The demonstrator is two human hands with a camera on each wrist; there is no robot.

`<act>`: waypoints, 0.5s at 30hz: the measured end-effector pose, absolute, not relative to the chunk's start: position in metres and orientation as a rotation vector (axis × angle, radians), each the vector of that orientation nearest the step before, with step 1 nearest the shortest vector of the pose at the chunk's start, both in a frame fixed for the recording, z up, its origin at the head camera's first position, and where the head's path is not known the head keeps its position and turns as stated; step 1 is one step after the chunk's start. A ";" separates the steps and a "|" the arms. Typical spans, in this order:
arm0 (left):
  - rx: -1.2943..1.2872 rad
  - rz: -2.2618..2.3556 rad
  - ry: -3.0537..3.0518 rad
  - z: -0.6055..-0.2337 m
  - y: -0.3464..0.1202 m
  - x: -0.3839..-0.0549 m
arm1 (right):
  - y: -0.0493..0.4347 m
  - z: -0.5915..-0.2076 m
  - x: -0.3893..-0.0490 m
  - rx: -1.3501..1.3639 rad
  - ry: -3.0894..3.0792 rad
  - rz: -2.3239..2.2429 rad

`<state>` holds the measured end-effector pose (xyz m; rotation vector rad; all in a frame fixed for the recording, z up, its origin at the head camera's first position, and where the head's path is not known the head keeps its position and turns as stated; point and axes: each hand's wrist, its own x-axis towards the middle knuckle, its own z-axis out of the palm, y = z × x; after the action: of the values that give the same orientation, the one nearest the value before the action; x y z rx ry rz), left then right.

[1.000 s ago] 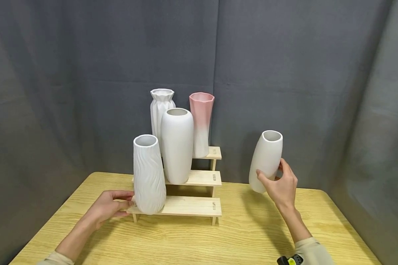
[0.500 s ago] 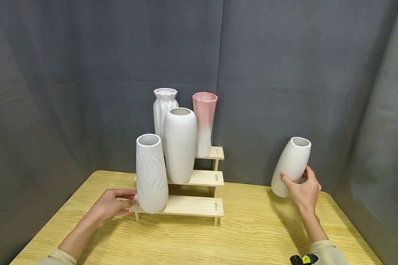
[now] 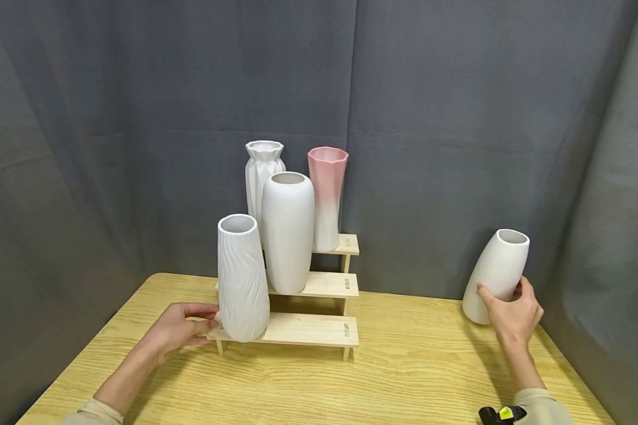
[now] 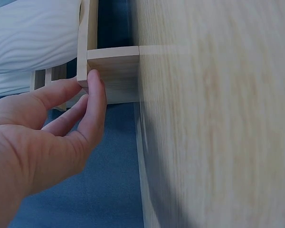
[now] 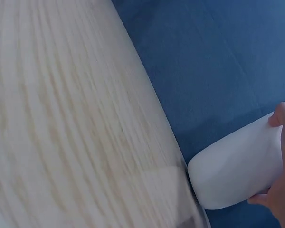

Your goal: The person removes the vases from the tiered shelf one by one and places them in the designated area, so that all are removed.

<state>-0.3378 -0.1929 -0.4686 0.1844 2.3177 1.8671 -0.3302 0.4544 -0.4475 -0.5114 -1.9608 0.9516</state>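
Note:
My right hand [image 3: 516,314] grips a smooth white vase [image 3: 495,268] at the back right of the table, thumb on its near side and fingers round the right. The vase tilts slightly right; in the right wrist view its base [image 5: 199,185] meets the table surface or hovers just over it. My left hand [image 3: 176,328] pinches the left end of the lowest step of a three-step wooden stand [image 3: 308,328]; the left wrist view shows fingertips at the board's corner [image 4: 83,78]. Beside that hand, a wavy-ribbed white vase [image 3: 241,277] stands upright on the lowest step.
A tall smooth white vase [image 3: 289,233] stands on the middle step. On the top step are a pleated white vase [image 3: 260,171] and a pink-to-white vase [image 3: 326,198]. Grey curtains [image 3: 430,118] enclose the back and sides of the wooden table [image 3: 404,366].
My right hand has carried the smooth white vase right and lower, toward the table's back right corner. The left hand keeps its hold on the stand; the head view shifted slightly.

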 end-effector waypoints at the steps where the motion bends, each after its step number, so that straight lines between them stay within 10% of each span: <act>1: 0.186 1.870 2.314 -0.469 -0.193 -0.338 | 0.456 -0.449 -0.330 -0.514 -1.959 0.945; 15: 0.190 1.882 2.279 -0.471 -0.195 -0.340 | 0.464 -0.457 -0.331 -0.532 -1.966 0.960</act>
<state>-0.3395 -0.1951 -0.4712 0.1902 2.2790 1.8823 -0.3305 0.4640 -0.4572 -0.5324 -1.9662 0.9603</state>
